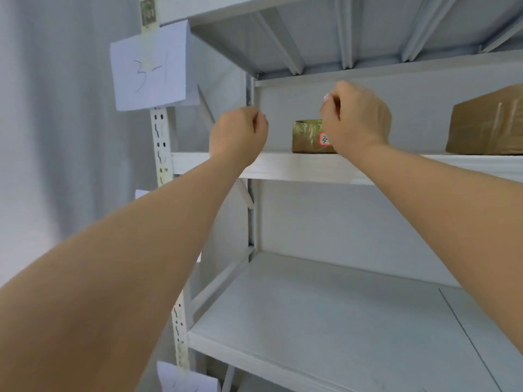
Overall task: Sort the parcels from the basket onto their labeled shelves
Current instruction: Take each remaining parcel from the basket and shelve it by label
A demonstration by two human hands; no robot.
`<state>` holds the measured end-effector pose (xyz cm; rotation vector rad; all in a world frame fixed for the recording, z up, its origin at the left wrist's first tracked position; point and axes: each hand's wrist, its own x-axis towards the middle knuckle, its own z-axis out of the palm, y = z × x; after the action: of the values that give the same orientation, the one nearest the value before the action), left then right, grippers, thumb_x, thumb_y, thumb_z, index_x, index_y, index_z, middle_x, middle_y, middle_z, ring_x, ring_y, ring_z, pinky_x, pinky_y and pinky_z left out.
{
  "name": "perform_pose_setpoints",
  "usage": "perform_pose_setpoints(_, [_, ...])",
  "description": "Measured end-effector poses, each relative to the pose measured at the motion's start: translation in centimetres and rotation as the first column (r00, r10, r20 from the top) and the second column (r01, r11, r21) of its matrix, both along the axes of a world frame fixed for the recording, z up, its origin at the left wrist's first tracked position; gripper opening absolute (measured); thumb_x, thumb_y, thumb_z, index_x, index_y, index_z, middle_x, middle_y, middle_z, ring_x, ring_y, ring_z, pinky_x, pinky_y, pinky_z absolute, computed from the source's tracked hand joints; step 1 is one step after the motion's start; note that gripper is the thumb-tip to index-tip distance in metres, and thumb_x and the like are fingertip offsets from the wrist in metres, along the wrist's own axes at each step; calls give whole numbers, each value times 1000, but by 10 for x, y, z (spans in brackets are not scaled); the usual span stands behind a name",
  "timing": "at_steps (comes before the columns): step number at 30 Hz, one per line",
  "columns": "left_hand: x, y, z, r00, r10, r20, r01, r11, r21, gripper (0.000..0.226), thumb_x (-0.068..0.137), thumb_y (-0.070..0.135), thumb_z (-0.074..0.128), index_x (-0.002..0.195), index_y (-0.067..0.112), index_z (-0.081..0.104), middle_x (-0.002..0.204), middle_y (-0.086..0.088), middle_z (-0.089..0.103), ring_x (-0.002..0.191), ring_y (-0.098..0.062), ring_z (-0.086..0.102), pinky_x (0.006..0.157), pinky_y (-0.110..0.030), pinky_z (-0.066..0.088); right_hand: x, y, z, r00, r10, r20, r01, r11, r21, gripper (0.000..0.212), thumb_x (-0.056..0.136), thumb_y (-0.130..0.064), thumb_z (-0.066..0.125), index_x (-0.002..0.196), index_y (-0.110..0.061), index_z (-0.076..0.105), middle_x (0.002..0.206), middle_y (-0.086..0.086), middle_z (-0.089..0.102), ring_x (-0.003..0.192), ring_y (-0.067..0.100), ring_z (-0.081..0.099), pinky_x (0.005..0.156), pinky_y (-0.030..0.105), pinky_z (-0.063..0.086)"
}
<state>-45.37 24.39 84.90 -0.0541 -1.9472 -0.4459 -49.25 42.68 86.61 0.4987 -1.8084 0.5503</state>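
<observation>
A small brown taped parcel (307,137) with a red-edged label stands on the upper shelf (283,165) of a white metal rack. My right hand (353,120) hovers in front of its right part, fingers curled, holding nothing. My left hand (240,134) is raised left of the parcel, apart from it, fingers also curled shut with nothing in them. A paper sign (150,69) reading "3-1" hangs on the rack's left post beside this shelf. The basket is out of view.
A larger brown parcel (486,123) sits at the right end of the same shelf. The shelf below (325,321) holds nothing visible. More paper signs (184,377) hang lower on the post. A pale wall lies to the left.
</observation>
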Motion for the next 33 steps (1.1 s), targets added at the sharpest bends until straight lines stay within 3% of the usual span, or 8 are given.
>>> perform_pose_setpoints(3, [36, -1, -20, 977, 207, 60, -200, 974, -108, 33, 94, 26, 38, 65, 13, 45, 54, 1, 41, 55, -25, 39, 47, -27, 24, 27, -22, -28, 989, 150, 15, -150, 969, 198, 21, 97, -28, 40, 86, -14, 51, 95, 10, 62, 86, 30, 51, 64, 33, 27])
perform_pose_setpoints(9, [115, -9, -119, 810, 499, 307, -387, 849, -360, 32, 94, 32, 37, 82, 14, 61, 70, -3, 59, 64, -27, 52, 50, -27, 27, 64, -55, -128, 926, 218, 310, -339, 842, 420, 28, 98, -34, 39, 96, -12, 55, 103, 9, 64, 94, 33, 56, 66, 33, 34])
perform_pose_setpoints(13, [186, -24, -184, 610, 617, 497, -441, 786, -434, 32, 95, 33, 36, 85, 15, 60, 77, -3, 60, 70, -28, 55, 58, -29, 37, 104, -92, -202, 854, 270, 444, -493, 691, 529, 34, 99, -36, 38, 108, -9, 57, 112, 15, 62, 101, 34, 56, 70, 34, 36])
perform_pose_setpoints(19, [281, -45, -274, 327, 669, 667, -459, 730, -507, 33, 96, 32, 35, 96, 13, 62, 91, -8, 64, 76, -30, 54, 63, -31, 37, 173, -148, -300, 726, 295, 621, -678, 454, 578, 35, 97, -36, 39, 114, -9, 54, 119, 17, 58, 109, 35, 51, 79, 38, 36])
perform_pose_setpoints(23, [328, -66, -325, 182, 675, 716, -484, 695, -532, 34, 96, 33, 35, 101, 15, 63, 84, -4, 61, 69, -27, 51, 57, -30, 35, 212, -180, -350, 631, 289, 719, -773, 310, 554, 37, 98, -38, 40, 117, -9, 52, 122, 17, 56, 113, 35, 48, 84, 39, 38])
perform_pose_setpoints(27, [356, -96, -373, 140, 633, 762, -497, 710, -499, 35, 95, 35, 37, 110, 16, 62, 99, -3, 65, 86, -27, 61, 61, -33, 37, 236, -214, -392, 600, 238, 764, -800, 196, 567, 40, 98, -39, 41, 121, -8, 52, 126, 17, 55, 118, 35, 47, 90, 40, 38])
perform_pose_setpoints(33, [359, -158, -444, 94, 556, 826, -515, 737, -438, 33, 96, 35, 38, 110, 18, 62, 98, -2, 65, 80, -25, 59, 57, -31, 35, 231, -272, -459, 605, 128, 786, -796, 121, 594, 38, 99, -38, 41, 121, -10, 52, 122, 15, 57, 113, 34, 50, 85, 39, 39])
